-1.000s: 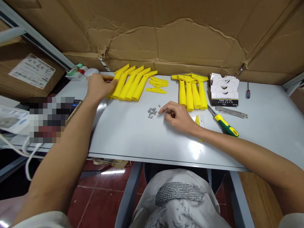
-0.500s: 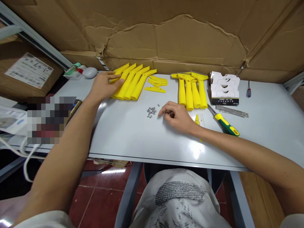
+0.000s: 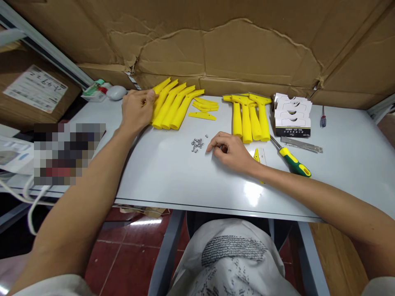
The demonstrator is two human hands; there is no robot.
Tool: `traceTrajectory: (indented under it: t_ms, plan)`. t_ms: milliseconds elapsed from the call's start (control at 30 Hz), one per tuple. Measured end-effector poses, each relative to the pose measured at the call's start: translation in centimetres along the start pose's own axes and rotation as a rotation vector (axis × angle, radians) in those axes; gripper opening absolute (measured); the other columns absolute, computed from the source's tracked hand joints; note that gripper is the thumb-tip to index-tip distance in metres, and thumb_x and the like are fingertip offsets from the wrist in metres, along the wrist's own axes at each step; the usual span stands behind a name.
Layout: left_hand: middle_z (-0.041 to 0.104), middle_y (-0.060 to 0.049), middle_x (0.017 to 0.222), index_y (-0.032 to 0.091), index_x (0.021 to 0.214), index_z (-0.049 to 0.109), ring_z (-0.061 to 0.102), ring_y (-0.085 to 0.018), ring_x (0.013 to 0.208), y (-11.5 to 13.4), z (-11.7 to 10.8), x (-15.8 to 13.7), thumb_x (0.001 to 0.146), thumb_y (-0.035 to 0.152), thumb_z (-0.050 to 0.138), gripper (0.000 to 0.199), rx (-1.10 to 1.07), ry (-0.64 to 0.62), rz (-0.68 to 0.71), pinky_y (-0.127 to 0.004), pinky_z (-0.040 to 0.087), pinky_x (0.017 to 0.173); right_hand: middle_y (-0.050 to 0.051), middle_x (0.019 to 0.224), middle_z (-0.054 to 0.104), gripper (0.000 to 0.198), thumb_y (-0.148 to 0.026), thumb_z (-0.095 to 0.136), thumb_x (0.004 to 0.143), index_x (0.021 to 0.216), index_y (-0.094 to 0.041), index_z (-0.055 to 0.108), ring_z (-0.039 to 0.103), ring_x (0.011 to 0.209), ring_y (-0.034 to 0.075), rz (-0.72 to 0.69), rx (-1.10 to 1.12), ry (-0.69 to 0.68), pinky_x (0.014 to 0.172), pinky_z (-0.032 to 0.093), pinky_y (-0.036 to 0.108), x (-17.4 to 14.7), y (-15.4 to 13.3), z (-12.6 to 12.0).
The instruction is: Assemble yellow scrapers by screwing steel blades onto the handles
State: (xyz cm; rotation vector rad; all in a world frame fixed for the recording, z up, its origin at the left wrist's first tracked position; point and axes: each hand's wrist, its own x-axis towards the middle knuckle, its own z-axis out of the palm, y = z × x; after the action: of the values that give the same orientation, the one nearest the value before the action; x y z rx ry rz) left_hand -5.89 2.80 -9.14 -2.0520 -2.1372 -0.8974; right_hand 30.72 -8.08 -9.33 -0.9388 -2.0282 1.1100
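A row of yellow handles lies slanted on the grey table, left of the frame's upper centre. The left hand has its fingers and thumb against the leftmost handle, covering most of it; whether the grip is closed, I cannot tell. Just right of the row lie thin yellow strips. Below them, at the centre, small screws sit in a loose heap, with one apart. The right hand is just beside that heap, fingers loosely bent, thumb tip and index fingertip apart. Above it stand out yellow T-shaped scrapers, side by side. A yellow piece with a metal plate is partly hidden behind the right wrist. Farther right are a green-and-yellow screwdriver, flat metal blades, white-and-black boxes and a small screwdriver. Brown cardboard fills the top of the frame.
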Motion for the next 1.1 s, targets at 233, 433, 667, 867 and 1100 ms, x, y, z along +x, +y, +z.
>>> traceTrajectory:
  t_ms: [233,433,667,867,1100]
  plan:
    - [0.074,-0.018,0.155,0.009,0.134,0.084,0.066,-0.029,0.142,-1.0,-0.7,0.0,0.115,0.082,0.015,0.102,0.0,-0.072,0.071,-0.047,0.044,0.133,0.004,0.103,0.072,0.027,-0.008,0.057,0.089,0.092,-0.02,0.081,0.058,0.08,0.014,-0.001,-0.005,-0.001,0.082,0.049,0.034,0.0,0.0,0.0]
    - [0.066,-0.02,0.164,0.01,0.146,0.078,0.059,-0.032,0.149,-1.7,-0.8,0.1,0.107,0.096,0.01,0.116,-0.021,-0.123,0.096,-0.051,0.041,0.136,0.004,0.104,0.072,0.027,-0.008,0.057,0.089,0.092,-0.019,0.081,0.058,0.079,0.013,0.0,0.002,-0.002,0.083,0.049,0.034,-0.2,-0.2,0.0]
    - [0.066,-0.019,0.164,0.008,0.155,0.07,0.06,-0.029,0.148,-1.4,-1.2,-0.3,0.103,0.1,0.005,0.124,-0.038,-0.115,0.093,-0.048,0.044,0.135,0.005,0.105,0.074,0.025,-0.01,0.058,0.085,0.09,-0.019,0.081,0.062,0.081,0.014,0.042,0.079,0.018,0.08,0.05,0.033,-0.1,-0.2,-0.2]
    - [0.067,-0.023,0.163,0.003,0.157,0.068,0.06,-0.032,0.152,-1.5,-1.3,-0.4,0.1,0.103,0.002,0.133,-0.037,-0.118,0.082,-0.048,0.043,0.135,0.002,0.091,0.076,0.023,-0.015,0.055,0.082,0.091,-0.019,0.076,0.066,0.074,0.013,0.104,0.298,0.021,0.074,0.056,0.031,0.2,-0.3,-0.9]
    - [0.067,-0.018,0.159,0.007,0.156,0.07,0.059,-0.028,0.152,-0.7,-2.1,-0.9,0.111,0.092,0.016,0.11,-0.066,0.063,0.109,-0.047,0.042,0.136,0.004,0.096,0.079,0.026,-0.014,0.052,0.086,0.09,-0.019,0.077,0.067,0.074,0.013,-0.044,0.18,0.092,0.071,0.056,0.032,-0.1,-4.3,-4.2]
